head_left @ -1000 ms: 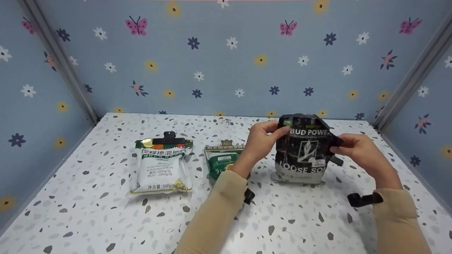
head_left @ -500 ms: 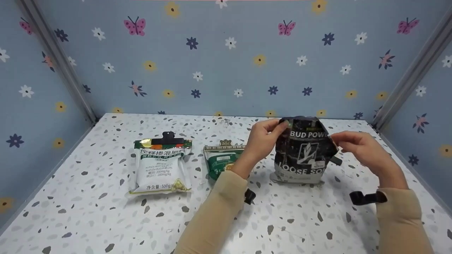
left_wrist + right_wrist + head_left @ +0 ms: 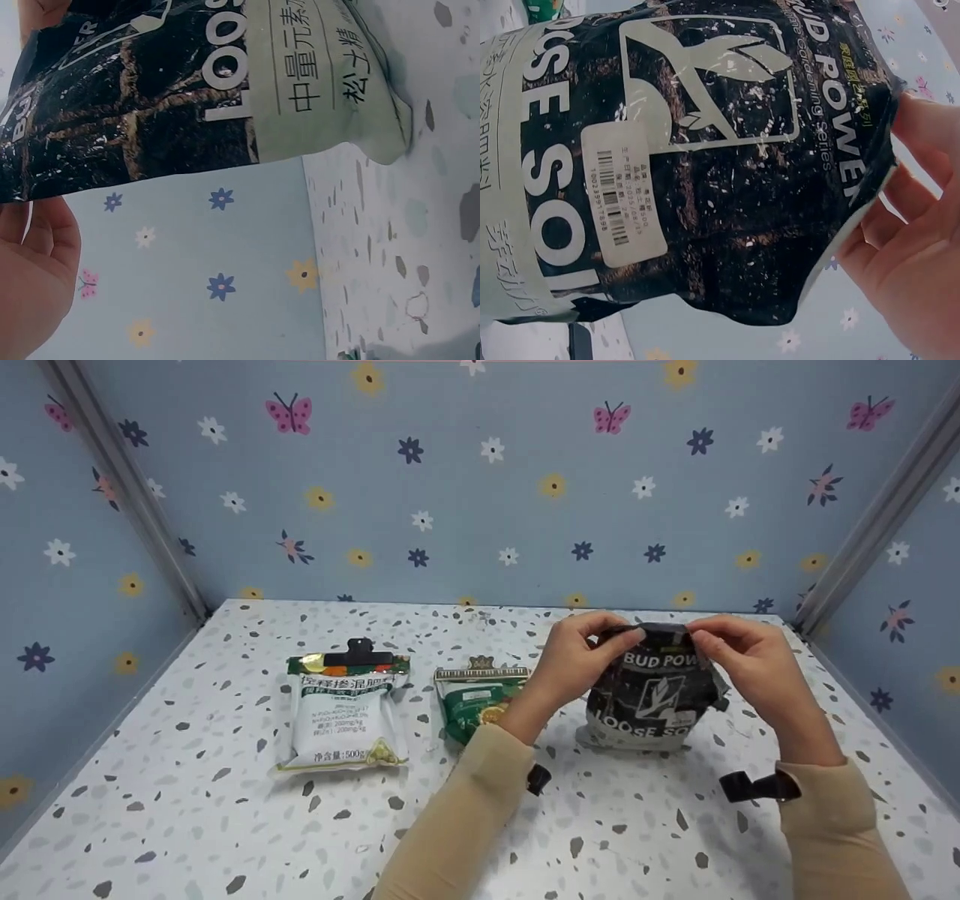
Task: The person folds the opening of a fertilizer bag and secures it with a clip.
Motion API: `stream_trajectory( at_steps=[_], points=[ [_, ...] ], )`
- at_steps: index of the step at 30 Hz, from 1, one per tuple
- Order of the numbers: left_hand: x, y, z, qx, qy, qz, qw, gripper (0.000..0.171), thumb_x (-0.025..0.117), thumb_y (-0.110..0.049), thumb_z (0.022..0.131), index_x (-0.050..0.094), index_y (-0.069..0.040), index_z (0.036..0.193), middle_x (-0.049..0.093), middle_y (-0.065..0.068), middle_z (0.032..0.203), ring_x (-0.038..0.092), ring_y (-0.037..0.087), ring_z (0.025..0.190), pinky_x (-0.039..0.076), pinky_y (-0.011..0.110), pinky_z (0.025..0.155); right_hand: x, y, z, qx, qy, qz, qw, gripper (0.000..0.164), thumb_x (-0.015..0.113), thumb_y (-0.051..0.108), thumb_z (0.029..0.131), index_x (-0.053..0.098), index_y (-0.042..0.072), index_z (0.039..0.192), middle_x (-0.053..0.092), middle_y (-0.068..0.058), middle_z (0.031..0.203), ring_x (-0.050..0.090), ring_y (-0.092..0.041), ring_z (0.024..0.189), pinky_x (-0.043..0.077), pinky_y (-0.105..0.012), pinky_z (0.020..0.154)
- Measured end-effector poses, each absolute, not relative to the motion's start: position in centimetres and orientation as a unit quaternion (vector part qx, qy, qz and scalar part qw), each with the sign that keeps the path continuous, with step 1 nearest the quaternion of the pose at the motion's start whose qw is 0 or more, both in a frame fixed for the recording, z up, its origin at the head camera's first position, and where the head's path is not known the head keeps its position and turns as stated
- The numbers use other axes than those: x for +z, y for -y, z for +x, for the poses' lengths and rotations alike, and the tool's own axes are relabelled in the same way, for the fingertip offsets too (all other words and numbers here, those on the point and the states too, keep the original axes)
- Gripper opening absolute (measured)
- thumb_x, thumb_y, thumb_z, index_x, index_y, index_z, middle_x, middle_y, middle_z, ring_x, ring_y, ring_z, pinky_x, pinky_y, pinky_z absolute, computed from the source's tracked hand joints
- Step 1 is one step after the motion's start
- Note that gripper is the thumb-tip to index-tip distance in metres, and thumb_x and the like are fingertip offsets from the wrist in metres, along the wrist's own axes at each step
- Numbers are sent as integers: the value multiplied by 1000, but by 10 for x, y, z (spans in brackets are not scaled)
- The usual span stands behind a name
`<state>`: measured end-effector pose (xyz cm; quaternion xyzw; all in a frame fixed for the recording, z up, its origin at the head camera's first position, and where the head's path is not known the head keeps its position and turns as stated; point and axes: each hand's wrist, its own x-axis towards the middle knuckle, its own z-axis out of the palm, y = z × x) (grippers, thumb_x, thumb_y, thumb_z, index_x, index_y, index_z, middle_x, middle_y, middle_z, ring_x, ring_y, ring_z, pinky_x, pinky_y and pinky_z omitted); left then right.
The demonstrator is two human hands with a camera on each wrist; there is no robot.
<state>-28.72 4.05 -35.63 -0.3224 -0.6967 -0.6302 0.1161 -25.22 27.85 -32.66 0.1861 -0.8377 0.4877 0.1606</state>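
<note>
A black and pale-grey bag (image 3: 656, 690) printed "BUD POWER" and "LOOSE SOIL" stands on the table at the right. My left hand (image 3: 577, 660) pinches the left part of its top edge between thumb and fingers. At the top right corner, my right hand (image 3: 754, 660) pinches the edge too. The right wrist view shows the bag's front (image 3: 705, 112) with a white barcode label (image 3: 624, 196) and a creased, slanting upper edge. In the left wrist view the bag (image 3: 135, 97) crosses above the left fingers. The rear of the bag is hidden.
A white fertilizer bag (image 3: 341, 720) with a black clip (image 3: 358, 654) lies at the left. Between it and my left forearm is a green pouch (image 3: 469, 709) with a gold clip (image 3: 481, 669), partly covered by my arm. A dark object (image 3: 721, 704) shows beside the soil bag.
My right hand has left the bag's right side, moved up and inward, and taken the top edge. The left hand has shifted right. The bag's top sits lower.
</note>
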Motion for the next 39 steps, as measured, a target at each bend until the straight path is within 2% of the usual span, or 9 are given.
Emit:
stream_trajectory(
  at_steps=[7,14,21,29,35,39],
  points=[
    [-351,-43,-282,-592,723,-330,133,23,70,-35,95,72,-13,104,68,-9,95,61,5,81,51,22,72,-328,-273,-254,491,829,200,177,20,63,10,99,71,-7,107,65,1,90,57,-12,75,50,-19,67],
    [-331,-46,-278,-505,784,-342,115,25,67,-41,95,73,-20,108,68,-13,100,60,1,88,48,20,79,-329,-271,-253,490,824,194,207,13,66,6,96,73,-5,98,65,0,87,54,-13,68,45,-22,61],
    [-313,-64,-272,-338,864,-324,187,30,63,-49,96,76,-25,106,70,-13,99,61,1,85,48,19,76,-330,-270,-254,492,818,202,219,9,66,0,95,74,-4,92,66,-3,86,55,-15,69,45,-22,62],
    [-313,-76,-267,-283,877,-277,272,19,67,-44,95,79,-30,99,73,-16,94,65,3,82,49,20,66,-330,-265,-258,514,796,231,221,8,68,-8,90,75,-6,88,68,-10,83,57,-16,69,47,-21,62],
    [-309,-78,-265,-224,875,-296,309,18,66,-41,96,79,-29,98,72,-15,92,62,7,81,46,26,77,-327,-267,-258,504,804,223,224,7,70,-5,90,76,-2,87,69,-10,83,56,-16,69,46,-21,61],
    [-309,-80,-263,-209,873,-307,318,17,64,-36,98,77,-27,96,71,-14,88,61,7,77,45,27,74,-329,-269,-258,497,809,220,224,7,71,-3,90,76,-1,86,69,-8,83,55,-15,68,45,-21,61]
  ],
)
